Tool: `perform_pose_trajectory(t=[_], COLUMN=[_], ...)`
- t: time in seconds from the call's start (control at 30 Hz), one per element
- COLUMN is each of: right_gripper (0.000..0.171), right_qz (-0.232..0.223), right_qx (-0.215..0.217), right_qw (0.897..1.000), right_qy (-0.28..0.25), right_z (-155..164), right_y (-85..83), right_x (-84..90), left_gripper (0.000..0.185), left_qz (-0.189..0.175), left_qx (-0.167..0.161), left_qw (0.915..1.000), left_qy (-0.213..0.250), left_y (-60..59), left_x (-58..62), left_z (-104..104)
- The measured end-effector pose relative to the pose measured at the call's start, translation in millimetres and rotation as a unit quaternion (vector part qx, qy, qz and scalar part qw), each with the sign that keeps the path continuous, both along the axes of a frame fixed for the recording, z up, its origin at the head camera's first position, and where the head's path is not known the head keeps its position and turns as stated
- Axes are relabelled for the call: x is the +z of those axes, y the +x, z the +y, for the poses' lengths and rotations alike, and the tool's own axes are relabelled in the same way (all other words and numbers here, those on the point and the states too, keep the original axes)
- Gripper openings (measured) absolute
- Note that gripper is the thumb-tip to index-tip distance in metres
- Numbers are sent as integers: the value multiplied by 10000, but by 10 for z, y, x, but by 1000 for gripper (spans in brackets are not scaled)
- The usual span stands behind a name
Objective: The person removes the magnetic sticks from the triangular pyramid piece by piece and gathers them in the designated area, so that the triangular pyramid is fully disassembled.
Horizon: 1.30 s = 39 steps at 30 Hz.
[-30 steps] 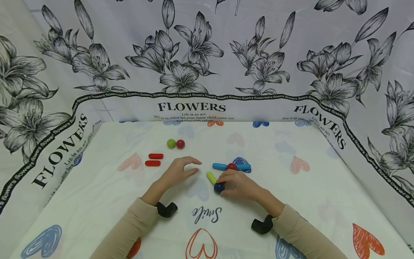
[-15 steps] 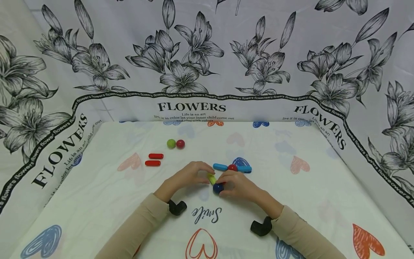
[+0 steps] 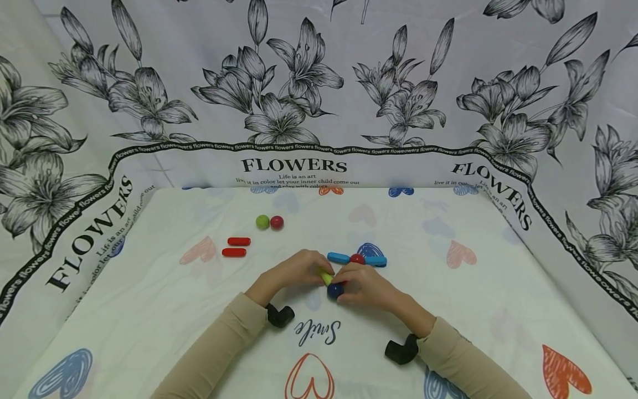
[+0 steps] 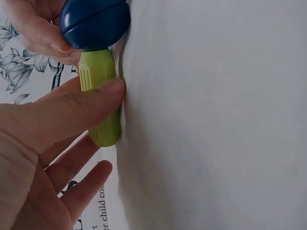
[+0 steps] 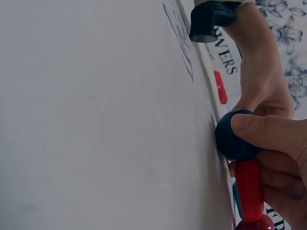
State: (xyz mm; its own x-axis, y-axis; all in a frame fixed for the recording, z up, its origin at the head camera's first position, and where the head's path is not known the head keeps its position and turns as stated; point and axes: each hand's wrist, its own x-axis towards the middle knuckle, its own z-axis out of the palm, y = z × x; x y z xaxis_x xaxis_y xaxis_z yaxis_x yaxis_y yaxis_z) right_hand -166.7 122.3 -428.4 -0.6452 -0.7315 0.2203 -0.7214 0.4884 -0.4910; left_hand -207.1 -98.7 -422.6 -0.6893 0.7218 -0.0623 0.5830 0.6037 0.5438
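Note:
My left hand (image 3: 296,270) pinches a ribbed yellow-green rod (image 4: 98,69) between thumb and fingers. The rod's end meets a dark blue ball (image 3: 335,291), which has a groove across it. My right hand (image 3: 370,286) grips that ball, its thumb pressed on the top. From the ball a red rod (image 5: 249,189) runs toward a red ball (image 5: 256,223); in the head view the right fingers mostly cover this rod. Just beyond the hands, a red ball (image 3: 356,259) sits between two light blue rods (image 3: 338,257), all in one line.
Two red rods (image 3: 239,241) lie parallel to the left of the hands. Behind them a green ball (image 3: 262,222) and another red ball (image 3: 277,223) rest side by side. Black wrist devices (image 3: 281,316) hang below both wrists. A flowered curtain (image 3: 299,83) stands behind the heart-print cloth.
My left hand has moved right and now pinches the yellow-green rod, which it stood apart from before. The right hand keeps its grip on the blue ball, which has shifted slightly left.

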Motion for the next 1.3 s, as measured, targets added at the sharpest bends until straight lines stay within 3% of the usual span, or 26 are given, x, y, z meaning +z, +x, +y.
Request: perform_pose_trajectory(t=[0.27,0.5,0.67,1.3], right_gripper=[32,32,33,33], right_qz=[-64,-178,-194,-381], right_qx=[14,-12,27,46], right_qw=[10000,9998,9998,9989], right_qy=[26,52,85,282], right_z=[0,6,0,-3], right_y=[-4,-14,-30,-47], right_x=[14,32,23,30], left_gripper=[23,23,25,24], left_qz=[-72,-857,-1223,-1416], left_qx=[-148,-30,57,65], left_qw=[9996,9922,9874,9844], left_qy=[247,908,999,1042], left_y=[-49,-120,-124,-137], left_x=[8,-36,-66,-85], left_z=[-52,-153,-224,-242])
